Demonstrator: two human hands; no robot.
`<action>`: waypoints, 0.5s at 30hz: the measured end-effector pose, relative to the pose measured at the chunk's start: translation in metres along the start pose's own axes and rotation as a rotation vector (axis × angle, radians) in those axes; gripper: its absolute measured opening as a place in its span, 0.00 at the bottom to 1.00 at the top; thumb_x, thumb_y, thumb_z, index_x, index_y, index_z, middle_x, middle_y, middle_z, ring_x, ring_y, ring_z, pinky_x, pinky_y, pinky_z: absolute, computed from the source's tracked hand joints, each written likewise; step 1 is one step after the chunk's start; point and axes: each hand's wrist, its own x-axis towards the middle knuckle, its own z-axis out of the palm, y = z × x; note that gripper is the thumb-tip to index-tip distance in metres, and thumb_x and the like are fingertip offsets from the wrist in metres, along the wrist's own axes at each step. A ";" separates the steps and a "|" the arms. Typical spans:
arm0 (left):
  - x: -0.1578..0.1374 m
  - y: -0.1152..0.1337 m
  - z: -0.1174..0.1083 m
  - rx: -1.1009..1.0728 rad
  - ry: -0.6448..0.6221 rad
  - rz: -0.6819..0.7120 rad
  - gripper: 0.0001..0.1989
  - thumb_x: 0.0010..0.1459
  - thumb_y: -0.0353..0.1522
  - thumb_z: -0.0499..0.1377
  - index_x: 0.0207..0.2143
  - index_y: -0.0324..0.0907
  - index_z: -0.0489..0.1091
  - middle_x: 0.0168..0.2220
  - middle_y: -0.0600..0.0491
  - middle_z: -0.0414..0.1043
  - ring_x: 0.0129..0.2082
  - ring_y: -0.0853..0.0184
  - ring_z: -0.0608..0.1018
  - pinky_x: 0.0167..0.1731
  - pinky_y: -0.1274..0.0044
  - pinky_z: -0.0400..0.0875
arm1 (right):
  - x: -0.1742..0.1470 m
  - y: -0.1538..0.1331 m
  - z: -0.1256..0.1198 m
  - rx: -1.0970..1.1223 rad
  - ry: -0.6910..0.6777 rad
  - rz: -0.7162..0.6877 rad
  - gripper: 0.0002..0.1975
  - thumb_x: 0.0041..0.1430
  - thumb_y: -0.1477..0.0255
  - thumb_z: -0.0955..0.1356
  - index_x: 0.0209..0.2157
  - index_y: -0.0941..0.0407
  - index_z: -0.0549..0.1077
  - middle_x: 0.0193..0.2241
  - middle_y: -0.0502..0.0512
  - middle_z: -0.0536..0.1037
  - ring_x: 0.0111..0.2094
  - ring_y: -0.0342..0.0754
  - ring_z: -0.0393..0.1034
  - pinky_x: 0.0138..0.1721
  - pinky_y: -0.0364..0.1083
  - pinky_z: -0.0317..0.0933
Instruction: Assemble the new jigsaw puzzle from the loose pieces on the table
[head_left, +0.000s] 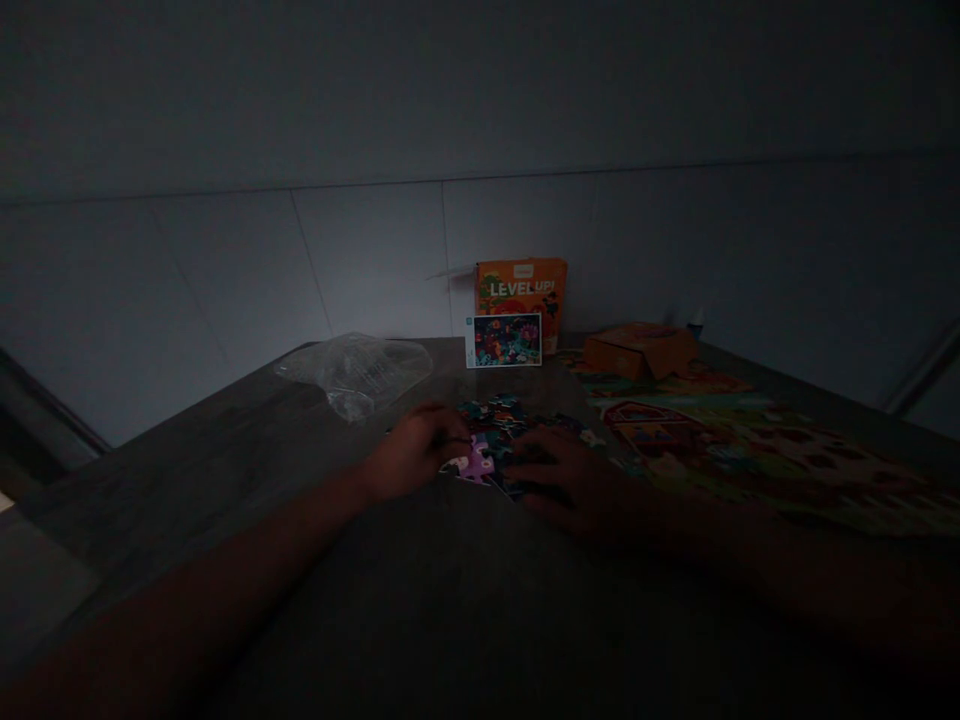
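In the dim head view, a heap of dark, colourful jigsaw puzzle pieces lies on the grey table between my two hands. My left hand is at the heap's left edge, its fingers curled together; what they grip, if anything, is hidden. Close by its fingertips is a purple puzzle piece with a pale patch. My right hand rests over the heap's right side, fingers spread apart and reaching onto the pieces. Nothing shows in its grasp.
Behind the heap stands a white-bordered picture card, leaning by an orange "LEVEL UP!" box. A crumpled clear plastic bag lies at back left. To the right are an orange box lid and a large farm-scene puzzle. A wall closes the back.
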 end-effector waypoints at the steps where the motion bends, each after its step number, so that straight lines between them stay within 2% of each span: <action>1: 0.000 0.001 0.000 -0.043 0.017 -0.034 0.05 0.60 0.33 0.61 0.33 0.40 0.73 0.36 0.49 0.75 0.41 0.61 0.77 0.42 0.72 0.72 | 0.000 0.001 0.000 -0.010 0.000 0.022 0.16 0.64 0.70 0.65 0.52 0.55 0.76 0.51 0.66 0.71 0.53 0.58 0.65 0.53 0.61 0.62; 4: 0.001 0.002 0.000 -0.146 0.077 -0.117 0.05 0.59 0.33 0.59 0.33 0.40 0.73 0.34 0.51 0.76 0.36 0.64 0.78 0.38 0.74 0.73 | 0.001 0.002 0.001 -0.050 -0.015 0.079 0.18 0.64 0.68 0.65 0.54 0.55 0.74 0.52 0.68 0.70 0.54 0.61 0.65 0.53 0.64 0.62; 8: 0.001 0.008 -0.004 -0.229 0.124 -0.134 0.11 0.61 0.34 0.57 0.43 0.39 0.74 0.37 0.49 0.79 0.37 0.63 0.79 0.38 0.72 0.74 | 0.000 0.002 0.002 -0.089 -0.008 0.098 0.21 0.63 0.67 0.66 0.56 0.57 0.72 0.55 0.69 0.69 0.57 0.63 0.63 0.54 0.66 0.61; 12: 0.000 0.017 -0.004 -0.307 0.158 -0.096 0.15 0.62 0.36 0.57 0.48 0.40 0.75 0.45 0.47 0.78 0.42 0.61 0.79 0.43 0.70 0.75 | -0.001 0.001 0.001 -0.109 0.040 -0.043 0.21 0.63 0.72 0.65 0.57 0.59 0.70 0.58 0.68 0.70 0.61 0.61 0.60 0.59 0.66 0.58; 15: -0.002 0.022 -0.002 -0.348 0.103 -0.070 0.17 0.63 0.36 0.57 0.52 0.40 0.74 0.48 0.46 0.77 0.43 0.61 0.79 0.42 0.71 0.75 | -0.002 0.000 0.000 -0.119 0.062 -0.149 0.18 0.64 0.73 0.64 0.55 0.60 0.71 0.56 0.66 0.72 0.60 0.58 0.62 0.61 0.64 0.56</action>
